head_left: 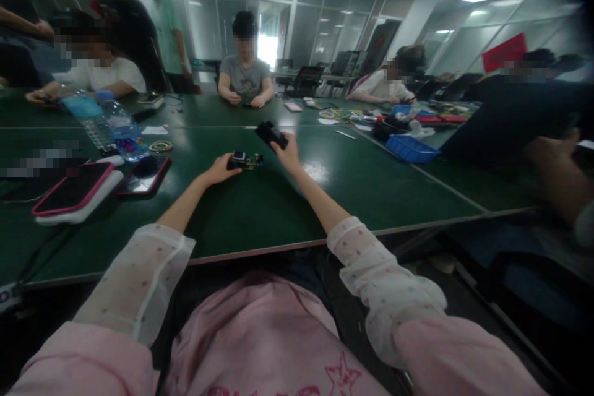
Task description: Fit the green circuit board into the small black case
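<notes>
My left hand (223,169) is closed on the left end of a small circuit board (252,163), just above the green table (250,216). A dark square part sits on the board near my fingers, and small components show at its right end. To the right and a little farther off, my right hand (288,152) grips a black flat case-like piece (271,134), held tilted. The board and the black piece are apart. Fine detail on both is too blurred to make out.
Left of me lie a phone in a pink case (74,189), another phone (145,174) and two plastic bottles (123,127). At the right stands a blue basket (412,148) near cables (341,114). A person (245,74) sits opposite; others are around the table.
</notes>
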`<state>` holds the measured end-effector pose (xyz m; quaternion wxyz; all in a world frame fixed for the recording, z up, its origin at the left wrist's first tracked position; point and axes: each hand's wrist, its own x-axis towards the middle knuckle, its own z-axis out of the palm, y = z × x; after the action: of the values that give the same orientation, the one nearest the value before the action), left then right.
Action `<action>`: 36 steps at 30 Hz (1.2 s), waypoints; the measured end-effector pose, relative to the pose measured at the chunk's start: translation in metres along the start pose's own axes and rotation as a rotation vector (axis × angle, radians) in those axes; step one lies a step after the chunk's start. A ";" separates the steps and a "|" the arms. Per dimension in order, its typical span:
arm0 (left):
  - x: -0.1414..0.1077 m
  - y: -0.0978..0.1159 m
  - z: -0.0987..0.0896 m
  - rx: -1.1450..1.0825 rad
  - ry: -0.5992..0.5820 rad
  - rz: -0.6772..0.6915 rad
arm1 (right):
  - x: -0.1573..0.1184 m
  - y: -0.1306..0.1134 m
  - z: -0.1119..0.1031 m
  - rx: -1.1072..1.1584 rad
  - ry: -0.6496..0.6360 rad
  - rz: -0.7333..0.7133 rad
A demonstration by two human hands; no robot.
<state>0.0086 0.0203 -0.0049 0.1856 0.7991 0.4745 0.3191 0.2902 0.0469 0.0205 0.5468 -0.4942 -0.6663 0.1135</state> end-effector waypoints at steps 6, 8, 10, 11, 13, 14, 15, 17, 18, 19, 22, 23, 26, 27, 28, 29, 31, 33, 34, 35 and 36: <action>0.002 -0.007 0.002 -0.052 -0.009 0.029 | -0.013 -0.026 0.012 0.076 -0.224 -0.260; 0.003 -0.008 0.003 -0.063 -0.013 0.023 | -0.019 -0.033 0.012 0.070 -0.275 -0.292; 0.003 -0.007 0.002 -0.065 -0.017 0.015 | -0.022 -0.037 0.011 0.056 -0.309 -0.296; 0.003 -0.006 0.002 -0.064 -0.020 0.013 | -0.024 -0.039 0.009 0.048 -0.326 -0.291; 0.003 -0.005 0.001 -0.063 -0.032 0.012 | -0.025 -0.041 0.007 0.033 -0.354 -0.278; 0.002 -0.004 0.000 -0.065 -0.038 0.011 | -0.025 -0.041 0.006 0.027 -0.364 -0.274; 0.002 -0.004 0.000 -0.068 -0.037 0.007 | -0.025 -0.041 0.006 0.022 -0.370 -0.272; 0.002 -0.003 0.001 -0.089 -0.031 -0.004 | -0.025 -0.040 0.006 0.017 -0.377 -0.271; 0.001 -0.004 0.001 -0.108 -0.027 -0.006 | -0.025 -0.039 0.007 0.016 -0.381 -0.272; 0.001 -0.004 0.002 -0.130 -0.022 -0.007 | -0.025 -0.038 0.008 0.016 -0.388 -0.272; 0.000 -0.005 0.005 -0.160 0.011 -0.024 | -0.028 -0.032 0.014 0.013 -0.449 -0.267; -0.001 -0.004 0.006 -0.152 0.028 -0.035 | -0.029 -0.030 0.016 0.011 -0.482 -0.266; -0.001 -0.002 0.005 -0.106 0.048 -0.050 | -0.032 -0.025 0.020 0.009 -0.560 -0.272; -0.002 0.000 0.004 -0.087 0.037 -0.044 | -0.032 -0.024 0.021 0.013 -0.568 -0.279; -0.002 0.001 0.003 -0.065 0.027 -0.039 | -0.032 -0.023 0.021 0.018 -0.571 -0.286; -0.002 0.003 0.001 -0.041 0.005 -0.032 | -0.032 -0.023 0.021 0.023 -0.571 -0.291; -0.003 0.005 -0.001 -0.015 -0.008 -0.021 | -0.032 -0.022 0.021 0.032 -0.569 -0.295; -0.004 0.006 -0.002 -0.002 -0.009 -0.014 | -0.032 -0.022 0.020 0.033 -0.570 -0.292; -0.004 0.006 -0.002 0.003 -0.006 -0.013 | -0.032 -0.022 0.020 0.032 -0.570 -0.291; -0.004 0.005 -0.001 0.006 -0.005 -0.012 | -0.032 -0.022 0.020 0.031 -0.569 -0.292; -0.004 0.004 -0.001 0.007 -0.004 -0.011 | -0.032 -0.022 0.020 0.029 -0.568 -0.291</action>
<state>0.0094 0.0150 -0.0028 0.1853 0.7978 0.4795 0.3149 0.2585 0.0192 0.0085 0.3561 -0.3343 -0.8545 0.1768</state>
